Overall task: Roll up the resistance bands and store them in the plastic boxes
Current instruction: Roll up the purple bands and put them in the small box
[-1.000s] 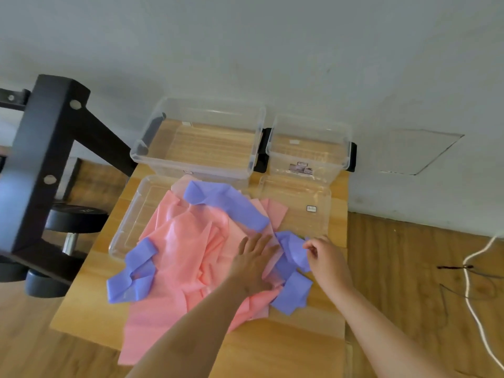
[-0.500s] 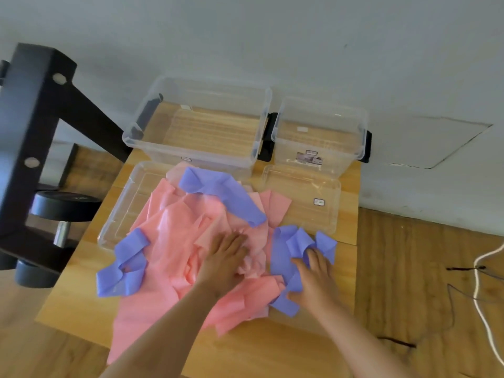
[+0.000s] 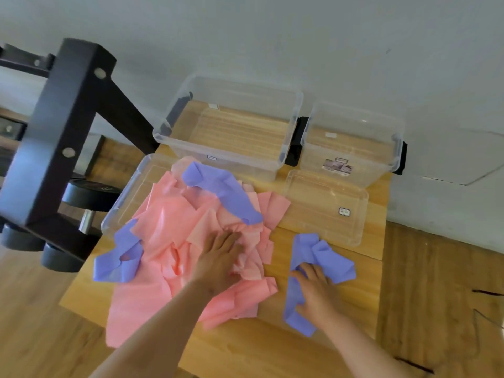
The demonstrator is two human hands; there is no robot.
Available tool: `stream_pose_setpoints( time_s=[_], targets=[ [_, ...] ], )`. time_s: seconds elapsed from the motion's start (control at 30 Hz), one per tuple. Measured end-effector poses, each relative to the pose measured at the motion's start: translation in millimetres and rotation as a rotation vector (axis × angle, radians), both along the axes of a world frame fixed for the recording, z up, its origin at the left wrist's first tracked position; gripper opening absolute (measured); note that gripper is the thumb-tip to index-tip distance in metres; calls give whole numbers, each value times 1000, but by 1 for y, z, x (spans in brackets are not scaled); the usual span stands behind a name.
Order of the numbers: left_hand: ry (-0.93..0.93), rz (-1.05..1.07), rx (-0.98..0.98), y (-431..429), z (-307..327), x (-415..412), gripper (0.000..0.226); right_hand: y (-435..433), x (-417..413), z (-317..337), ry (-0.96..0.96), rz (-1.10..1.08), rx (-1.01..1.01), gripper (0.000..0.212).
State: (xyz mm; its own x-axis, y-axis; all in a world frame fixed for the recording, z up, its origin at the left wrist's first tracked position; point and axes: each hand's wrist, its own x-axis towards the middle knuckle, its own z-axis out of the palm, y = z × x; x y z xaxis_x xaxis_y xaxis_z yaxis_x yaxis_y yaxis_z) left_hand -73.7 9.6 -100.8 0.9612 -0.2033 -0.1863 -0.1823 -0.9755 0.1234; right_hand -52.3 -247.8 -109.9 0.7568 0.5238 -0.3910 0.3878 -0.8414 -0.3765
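Observation:
A heap of pink resistance bands (image 3: 174, 230) lies crumpled on the wooden table (image 3: 245, 347), with a purple band (image 3: 226, 192) draped over its far side and another purple band (image 3: 120, 257) at its left. My left hand (image 3: 221, 260) presses flat on the pink heap. A third purple band (image 3: 321, 257) lies apart on the right of the table, and my right hand (image 3: 316, 290) rests on it with fingers spread. Two clear plastic boxes stand at the back: a large box (image 3: 289, 143) and a smaller box (image 3: 395, 148).
Two clear lids lie in front of the boxes: a left lid (image 3: 128, 197) partly under the pink heap, a right lid (image 3: 354, 214) beside the separated purple band. A black rack (image 3: 54, 137) with dumbbells (image 3: 90, 197) stands left. Wall behind, wooden floor around.
My right hand has dragged one purple band out of the heap to the right, onto bare table. My left hand has stayed pressing on the pink bands.

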Motion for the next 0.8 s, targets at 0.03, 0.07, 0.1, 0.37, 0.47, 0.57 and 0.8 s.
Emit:
stream_pose_setpoints(
  time_s=[0.03, 0.07, 0.1, 0.37, 0.47, 0.57, 0.8],
  targets=[
    [8, -6, -11, -1, 0, 0, 89, 2, -4, -4, -8, 12, 36, 75],
    [19, -9, -15, -1, 0, 0, 93, 4, -5, -6, 28, 60, 80, 72],
    [31, -11, -15, -1, 1, -1, 96, 8, -4, -7, 49, 102, 131, 68],
    [-73, 39, -157, 3, 19, 12, 74, 33, 32, 22, -300, -70, 196, 49],
    [-161, 104, -187, 5, 31, 27, 63, 47, 49, 28, -344, -114, 167, 43],
    [-167, 150, -171, 14, 35, 41, 57, 71, 65, 30, -300, -132, 188, 37],
    [-138, 166, -144, 51, 39, 51, 56, 128, 91, 26, -49, -159, 98, 61]
  ],
)
